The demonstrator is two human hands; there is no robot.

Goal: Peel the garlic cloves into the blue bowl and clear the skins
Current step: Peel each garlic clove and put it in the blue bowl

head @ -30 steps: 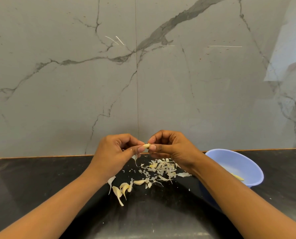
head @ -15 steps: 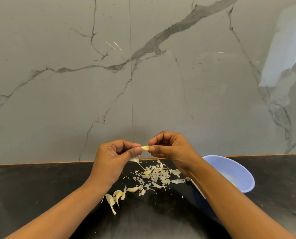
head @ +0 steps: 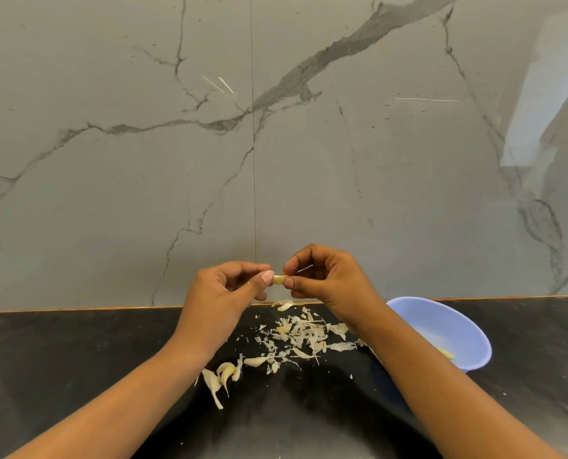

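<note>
Two hands pinch one garlic clove (head: 278,279).
The left hand (head: 224,293) and right hand (head: 329,279) hold it above loose skins (head: 304,336); the blue bowl (head: 454,329) stands just beside.

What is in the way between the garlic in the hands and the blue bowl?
Nothing visible. The garlic clove is pinched between the left hand and right hand above the skins; the blue bowl sits open to the right, only the right forearm crossing its near rim.
</note>
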